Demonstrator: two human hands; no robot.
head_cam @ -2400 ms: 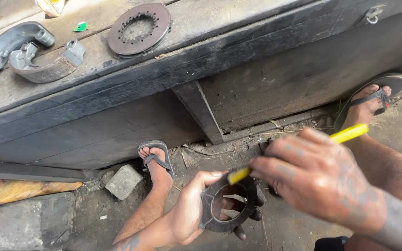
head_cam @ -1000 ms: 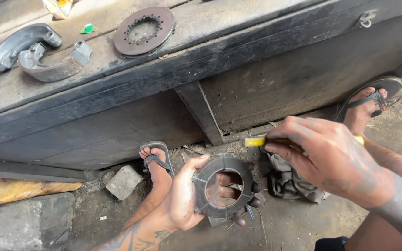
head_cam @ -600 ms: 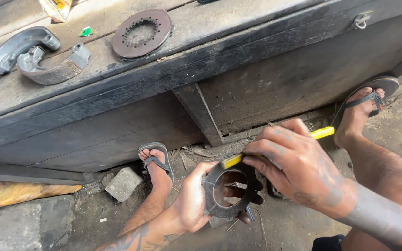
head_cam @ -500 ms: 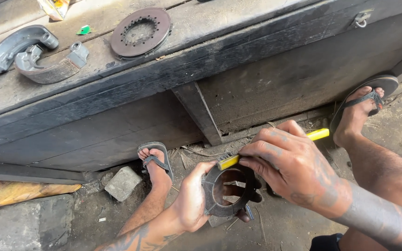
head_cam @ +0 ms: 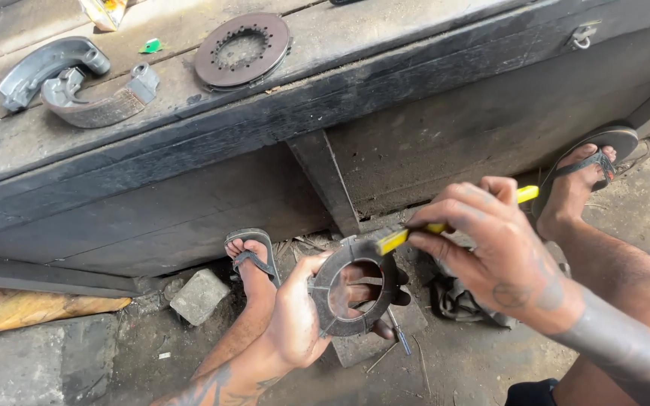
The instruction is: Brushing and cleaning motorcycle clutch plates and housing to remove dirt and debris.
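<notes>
Two bare hands work low in front of a dark, grimy wooden counter (head_cam: 385, 83), over a dirt floor. The left hand (head_cam: 299, 319) grips a dark metal ring-shaped part (head_cam: 351, 297), a round hub with a large central hole and small lugs on its rim; the thumb lies along the ring's left edge and the fingers (head_cam: 374, 297) are wrapped behind it, some showing through the hole, so they are clamped on the ring. The ring is held tilted, its open face turned up toward the camera, just above a flat stone block (head_cam: 374, 342) on the ground.

The right hand (head_cam: 502, 252) has its fingers closed around a yellow-handled tool (head_cam: 415, 233), whose yellow end pokes out past the knuckles at the upper right while the other end meets the ring's top rim. Whether the tip is a blade or a brush cannot be told.

Both feet wear flip-flops: the left foot (head_cam: 253, 259) beside a loose grey stone (head_cam: 199, 295), the right foot (head_cam: 577, 184) near the counter's base. A bundle of dark rag (head_cam: 457, 301) lies under the right hand.

On the counter sit two curved brake shoes (head_cam: 77, 83), touching each other, and a flat toothed clutch disc (head_cam: 242, 51) well apart from them, with a small green scrap (head_cam: 150, 46) between.
</notes>
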